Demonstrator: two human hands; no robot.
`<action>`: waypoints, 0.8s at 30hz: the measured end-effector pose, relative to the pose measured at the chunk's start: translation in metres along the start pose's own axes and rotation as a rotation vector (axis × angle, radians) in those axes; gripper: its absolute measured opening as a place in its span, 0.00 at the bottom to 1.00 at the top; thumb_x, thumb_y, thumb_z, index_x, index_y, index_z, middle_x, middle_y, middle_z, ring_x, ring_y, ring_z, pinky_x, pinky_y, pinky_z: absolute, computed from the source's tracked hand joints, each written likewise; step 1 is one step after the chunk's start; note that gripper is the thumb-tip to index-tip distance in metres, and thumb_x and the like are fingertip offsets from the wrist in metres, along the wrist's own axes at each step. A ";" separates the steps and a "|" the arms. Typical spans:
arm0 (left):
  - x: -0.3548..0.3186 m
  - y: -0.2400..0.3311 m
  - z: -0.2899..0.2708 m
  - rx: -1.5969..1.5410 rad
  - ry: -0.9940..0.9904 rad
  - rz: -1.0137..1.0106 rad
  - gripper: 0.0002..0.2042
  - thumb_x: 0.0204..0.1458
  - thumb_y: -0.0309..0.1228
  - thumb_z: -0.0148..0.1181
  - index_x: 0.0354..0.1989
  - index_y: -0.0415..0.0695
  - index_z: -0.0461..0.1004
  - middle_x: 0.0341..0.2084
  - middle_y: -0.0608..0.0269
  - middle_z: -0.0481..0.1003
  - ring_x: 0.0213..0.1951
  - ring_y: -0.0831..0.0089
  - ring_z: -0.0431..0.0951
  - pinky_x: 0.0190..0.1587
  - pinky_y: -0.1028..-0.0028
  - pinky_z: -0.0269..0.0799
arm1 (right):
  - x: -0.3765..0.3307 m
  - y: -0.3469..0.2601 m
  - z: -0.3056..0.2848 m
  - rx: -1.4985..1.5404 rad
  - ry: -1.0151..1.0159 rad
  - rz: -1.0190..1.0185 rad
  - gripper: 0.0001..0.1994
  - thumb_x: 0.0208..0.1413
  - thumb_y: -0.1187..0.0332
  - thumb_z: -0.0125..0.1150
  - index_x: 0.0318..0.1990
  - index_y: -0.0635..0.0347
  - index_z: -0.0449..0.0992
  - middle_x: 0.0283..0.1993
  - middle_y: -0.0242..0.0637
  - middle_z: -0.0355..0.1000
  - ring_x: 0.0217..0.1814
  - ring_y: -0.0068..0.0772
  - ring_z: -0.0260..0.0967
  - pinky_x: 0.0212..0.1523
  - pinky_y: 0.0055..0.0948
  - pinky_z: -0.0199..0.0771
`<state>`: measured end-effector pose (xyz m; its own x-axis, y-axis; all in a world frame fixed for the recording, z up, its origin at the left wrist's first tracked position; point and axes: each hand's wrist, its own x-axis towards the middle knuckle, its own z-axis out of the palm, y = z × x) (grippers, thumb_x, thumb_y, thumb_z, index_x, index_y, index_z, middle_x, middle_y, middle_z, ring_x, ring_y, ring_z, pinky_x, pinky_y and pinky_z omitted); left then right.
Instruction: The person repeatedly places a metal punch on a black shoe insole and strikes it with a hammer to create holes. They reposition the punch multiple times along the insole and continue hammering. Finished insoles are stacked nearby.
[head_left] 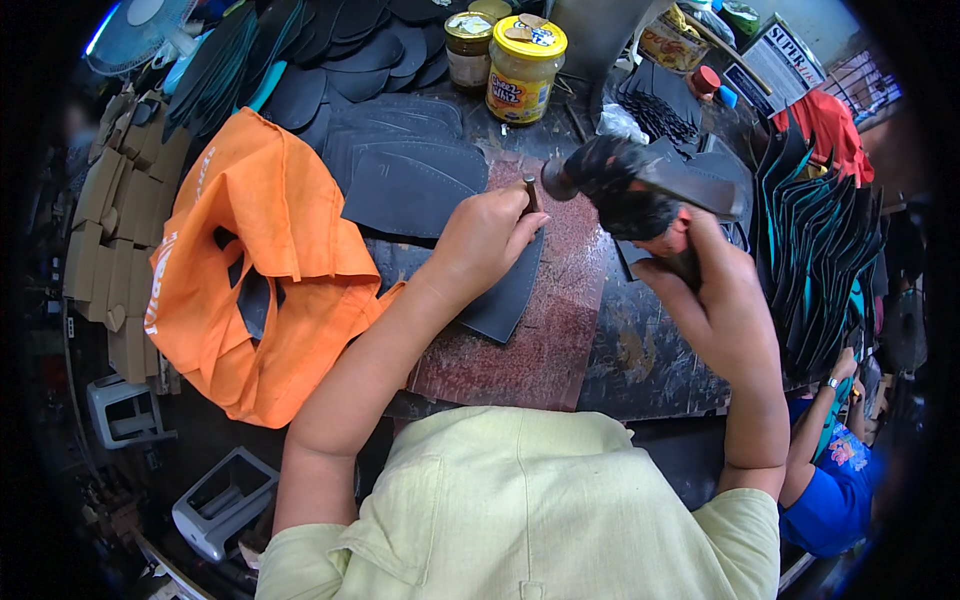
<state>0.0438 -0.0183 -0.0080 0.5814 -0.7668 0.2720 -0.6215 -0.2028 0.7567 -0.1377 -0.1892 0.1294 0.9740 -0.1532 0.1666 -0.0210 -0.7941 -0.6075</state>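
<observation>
My left hand is closed around a short metal punch, whose top end sticks up above the fingers. Under that hand lies a black, curved flat piece, partly on a worn reddish board. To the right, my right hand grips a hammer by its handle. The hammer is held up off the table, its round face pointing left toward the punch and a dark wrapping around its middle. More black cut pieces with stitch-like marks lie just beyond my left hand.
An orange cloth bag lies crumpled at left. Two jars, one yellow-lidded and one brown, stand at the back. Black and teal pieces are stacked at right, near another person in blue. Plastic stools stand lower left.
</observation>
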 end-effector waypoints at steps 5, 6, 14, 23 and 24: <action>0.000 -0.004 0.003 0.055 0.035 0.108 0.09 0.60 0.30 0.66 0.39 0.35 0.78 0.31 0.45 0.80 0.36 0.45 0.81 0.40 0.58 0.77 | -0.007 0.003 0.013 0.304 0.348 -0.143 0.22 0.64 0.73 0.65 0.62 0.67 0.65 0.37 0.37 0.74 0.30 0.24 0.70 0.30 0.22 0.70; -0.001 -0.004 0.004 0.060 0.040 0.125 0.10 0.60 0.30 0.66 0.38 0.35 0.77 0.32 0.44 0.80 0.36 0.44 0.81 0.40 0.56 0.76 | -0.006 0.004 0.020 0.445 0.369 -0.173 0.21 0.65 0.73 0.63 0.62 0.67 0.65 0.37 0.35 0.73 0.28 0.20 0.69 0.28 0.20 0.68; -0.009 0.004 0.001 0.110 0.033 0.078 0.10 0.60 0.31 0.65 0.38 0.34 0.75 0.32 0.43 0.79 0.36 0.43 0.81 0.39 0.53 0.76 | -0.001 0.005 0.004 -0.070 -0.068 -0.016 0.20 0.57 0.73 0.71 0.53 0.64 0.68 0.40 0.53 0.78 0.43 0.62 0.77 0.42 0.42 0.78; -0.007 0.002 0.003 0.086 0.018 0.138 0.09 0.60 0.31 0.64 0.38 0.36 0.75 0.32 0.44 0.79 0.37 0.44 0.81 0.40 0.53 0.76 | -0.004 0.010 0.024 0.158 0.180 -0.122 0.22 0.57 0.73 0.72 0.54 0.67 0.68 0.41 0.50 0.79 0.43 0.52 0.79 0.43 0.39 0.78; -0.008 0.003 0.003 0.089 0.038 0.161 0.09 0.60 0.30 0.65 0.38 0.36 0.75 0.32 0.44 0.79 0.37 0.44 0.81 0.40 0.53 0.76 | -0.002 0.013 0.022 -0.006 0.044 -0.073 0.22 0.58 0.72 0.71 0.54 0.66 0.67 0.42 0.53 0.79 0.44 0.60 0.79 0.43 0.43 0.78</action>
<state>0.0360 -0.0145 -0.0095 0.4894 -0.7703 0.4088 -0.7508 -0.1337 0.6469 -0.1345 -0.1861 0.1040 0.9622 -0.1203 0.2444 0.0483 -0.8076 -0.5877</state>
